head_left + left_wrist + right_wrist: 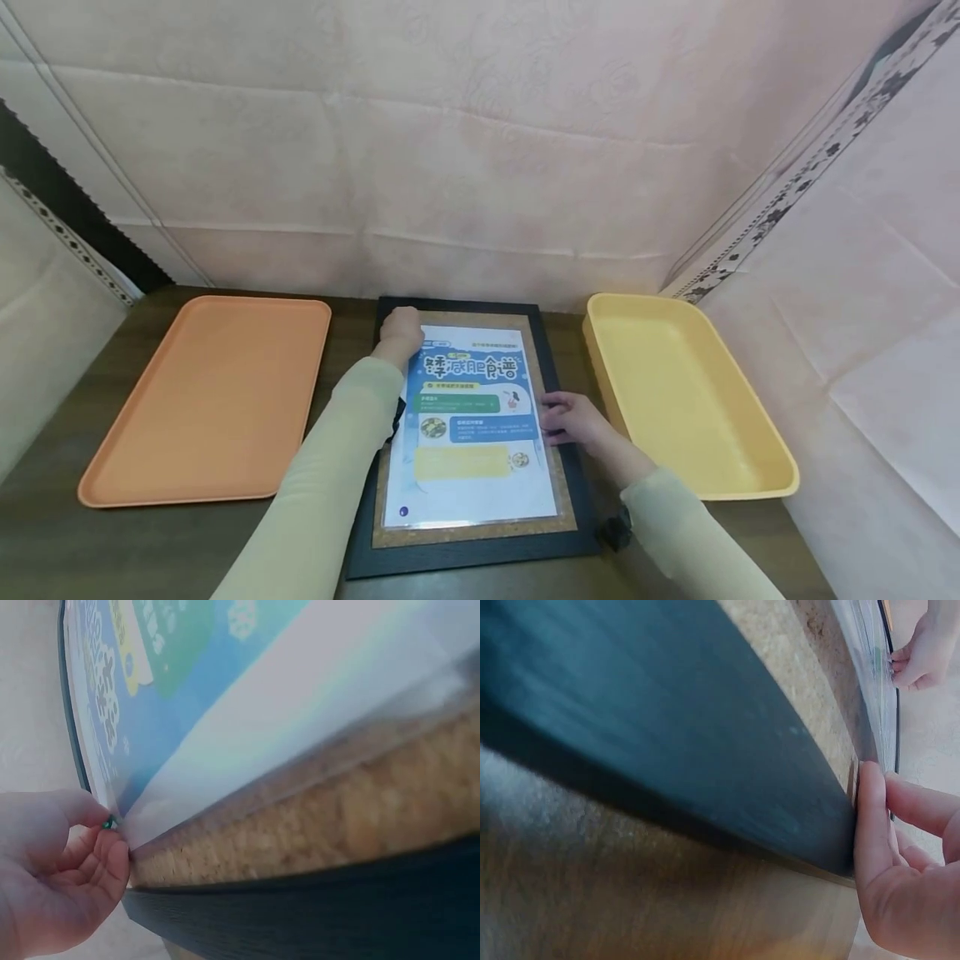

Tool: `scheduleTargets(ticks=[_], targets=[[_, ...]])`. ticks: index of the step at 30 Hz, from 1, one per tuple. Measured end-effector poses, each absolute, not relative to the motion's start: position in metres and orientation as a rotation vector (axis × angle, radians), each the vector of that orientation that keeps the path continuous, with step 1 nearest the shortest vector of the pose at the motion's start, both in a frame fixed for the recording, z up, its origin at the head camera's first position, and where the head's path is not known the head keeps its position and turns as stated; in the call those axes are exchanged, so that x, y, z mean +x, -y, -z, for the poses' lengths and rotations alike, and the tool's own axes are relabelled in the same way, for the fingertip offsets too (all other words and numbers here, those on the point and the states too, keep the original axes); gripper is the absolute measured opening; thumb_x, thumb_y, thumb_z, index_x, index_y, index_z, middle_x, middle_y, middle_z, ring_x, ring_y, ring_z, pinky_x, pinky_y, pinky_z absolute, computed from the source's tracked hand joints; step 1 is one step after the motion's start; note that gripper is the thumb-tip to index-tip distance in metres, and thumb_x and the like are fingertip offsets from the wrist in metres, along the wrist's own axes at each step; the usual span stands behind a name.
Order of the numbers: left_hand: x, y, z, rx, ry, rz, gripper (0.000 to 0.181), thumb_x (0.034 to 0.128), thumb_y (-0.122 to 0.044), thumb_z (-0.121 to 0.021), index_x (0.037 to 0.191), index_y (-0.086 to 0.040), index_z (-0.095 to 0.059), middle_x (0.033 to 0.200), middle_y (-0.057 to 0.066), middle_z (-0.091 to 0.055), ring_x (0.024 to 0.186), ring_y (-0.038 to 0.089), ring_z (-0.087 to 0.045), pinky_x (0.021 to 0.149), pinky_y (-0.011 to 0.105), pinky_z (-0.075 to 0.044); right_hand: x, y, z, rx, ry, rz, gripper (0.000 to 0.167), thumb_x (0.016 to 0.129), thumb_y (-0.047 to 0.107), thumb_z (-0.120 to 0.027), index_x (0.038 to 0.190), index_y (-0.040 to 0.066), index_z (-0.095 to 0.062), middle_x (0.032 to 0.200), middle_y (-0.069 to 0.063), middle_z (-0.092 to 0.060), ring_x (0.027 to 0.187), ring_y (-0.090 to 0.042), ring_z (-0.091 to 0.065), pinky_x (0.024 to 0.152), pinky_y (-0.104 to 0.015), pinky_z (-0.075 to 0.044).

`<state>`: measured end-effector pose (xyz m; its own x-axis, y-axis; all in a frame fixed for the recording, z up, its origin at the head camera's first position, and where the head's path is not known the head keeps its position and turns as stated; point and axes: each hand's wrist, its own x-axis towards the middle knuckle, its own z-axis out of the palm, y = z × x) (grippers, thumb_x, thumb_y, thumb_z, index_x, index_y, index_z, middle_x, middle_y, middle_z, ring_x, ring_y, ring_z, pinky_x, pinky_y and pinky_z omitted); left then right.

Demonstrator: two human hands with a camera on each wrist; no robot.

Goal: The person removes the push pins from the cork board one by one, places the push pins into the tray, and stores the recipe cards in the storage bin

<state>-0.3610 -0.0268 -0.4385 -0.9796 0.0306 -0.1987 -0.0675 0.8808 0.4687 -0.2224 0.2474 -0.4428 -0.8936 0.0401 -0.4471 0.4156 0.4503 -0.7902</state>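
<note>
A printed sheet in clear plastic (480, 500) lies on a corkboard (525, 530) with a black frame (465, 560). At the sheet's upper left corner my left hand (402, 333) pinches a small green pushpin (109, 822), its point hidden at the corner. My right hand (577, 423) rests at the sheet's right edge, around mid-height, with fingers fairly straight and fingertips touching the edge. In the right wrist view the fingers (871, 817) lie against the board beside the frame.
An orange tray (217, 392) lies on the brown table (45, 533) to the left. A deeper yellow tray (675, 383) stands to the right, near the right forearm. Pale cloth walls (420, 150) enclose the back and sides.
</note>
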Motion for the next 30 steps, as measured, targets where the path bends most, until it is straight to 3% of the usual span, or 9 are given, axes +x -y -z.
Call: scheduleTargets(ticks=[9,16,19,21,25,28,30], targets=[[-0.361,0.030,0.437,-0.109,-2.806,-0.890,0.023,0.0909,-0.016,-0.058,0.105,0.001,-0.063,0.100,0.017,-0.064,0.086,0.027,-0.060,0.081,0.038,-0.053,-0.223,-0.246,0.447,0.388,-2.361,1.416,0.045,0.088,0.003,-0.062,0.131,0.002,-0.050,0.091,-0.012,-0.067,0.074,-0.018,-0.067,0.069,-0.033,-0.058],[-0.359,0.040,0.431,-0.235,-2.621,-1.167,0.035,0.0895,-0.017,-0.057,0.118,0.003,-0.054,0.113,0.019,-0.057,0.097,0.031,-0.055,0.093,0.044,-0.049,-0.223,-0.247,0.446,0.394,-2.362,1.415,0.046,0.087,0.004,-0.063,0.131,0.003,-0.050,0.091,-0.012,-0.066,0.073,-0.017,-0.067,0.069,-0.032,-0.058],[-0.360,0.046,0.429,-0.251,-2.579,-1.184,0.039,0.0884,-0.018,-0.057,0.120,0.004,-0.052,0.115,0.019,-0.055,0.099,0.032,-0.053,0.093,0.041,-0.049,-0.223,-0.245,0.447,0.393,-2.364,1.412,0.046,0.087,0.003,-0.063,0.131,0.002,-0.050,0.091,-0.012,-0.067,0.073,-0.017,-0.067,0.069,-0.032,-0.058],[-0.362,0.050,0.428,-0.239,-2.567,-1.169,0.036,0.0883,-0.017,-0.056,0.117,0.005,-0.054,0.108,0.018,-0.055,0.095,0.029,-0.054,0.084,0.036,-0.050,-0.224,-0.245,0.447,0.390,-2.364,1.412,0.045,0.087,0.003,-0.062,0.131,0.002,-0.050,0.091,-0.012,-0.066,0.073,-0.017,-0.067,0.068,-0.032,-0.058],[-0.368,0.056,0.427,-0.204,-2.520,-1.210,0.020,0.0870,-0.012,-0.053,0.096,0.006,-0.058,0.081,0.011,-0.057,0.072,0.021,-0.057,0.063,0.027,-0.046,-0.224,-0.245,0.446,0.390,-2.371,1.406,0.044,0.087,0.003,-0.062,0.130,0.003,-0.051,0.093,-0.013,-0.066,0.074,-0.017,-0.067,0.068,-0.032,-0.058],[-0.372,0.059,0.428,-0.184,-2.460,-1.266,0.015,0.0872,-0.011,-0.052,0.083,0.003,-0.058,0.067,0.007,-0.056,0.061,0.017,-0.055,0.059,0.025,-0.046,-0.224,-0.246,0.447,0.400,-2.372,1.400,0.044,0.087,0.004,-0.062,0.130,0.003,-0.051,0.094,-0.013,-0.067,0.075,-0.017,-0.067,0.069,-0.032,-0.057],[-0.372,0.061,0.428,-0.170,-2.413,-1.314,0.018,0.0896,-0.012,-0.051,0.084,0.002,-0.059,0.068,0.006,-0.057,0.062,0.016,-0.057,0.062,0.025,-0.048,-0.224,-0.246,0.447,0.410,-2.368,1.399,0.044,0.087,0.004,-0.062,0.130,0.004,-0.051,0.094,-0.013,-0.067,0.075,-0.017,-0.067,0.069,-0.032,-0.058]])
